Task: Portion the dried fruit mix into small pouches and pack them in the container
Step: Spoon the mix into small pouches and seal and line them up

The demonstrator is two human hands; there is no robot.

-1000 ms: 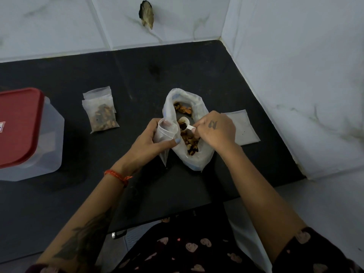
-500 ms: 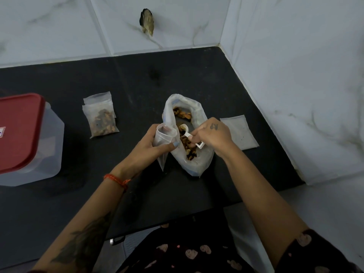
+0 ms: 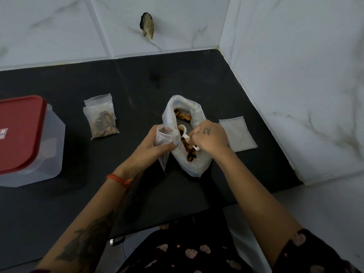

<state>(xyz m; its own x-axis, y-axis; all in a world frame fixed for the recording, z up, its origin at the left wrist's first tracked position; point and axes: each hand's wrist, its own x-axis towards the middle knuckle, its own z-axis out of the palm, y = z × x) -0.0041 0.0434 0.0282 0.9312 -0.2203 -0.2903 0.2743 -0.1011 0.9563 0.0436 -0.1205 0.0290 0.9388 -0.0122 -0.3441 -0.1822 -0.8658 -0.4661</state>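
scoop in right hand, bowl toward pouch

Head-worn view, down over countertop

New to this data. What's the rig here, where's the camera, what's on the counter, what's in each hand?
No robot: a person works bare-handed, filmed by one wide-angle camera on their head, looking down. The left hand holds a small empty pouch open. The right hand pinches a white scoop over the big bag of dried fruit mix. On the black counter lie filled pouches, a flat empty pouch and, at the left, a clear container with a red lid.
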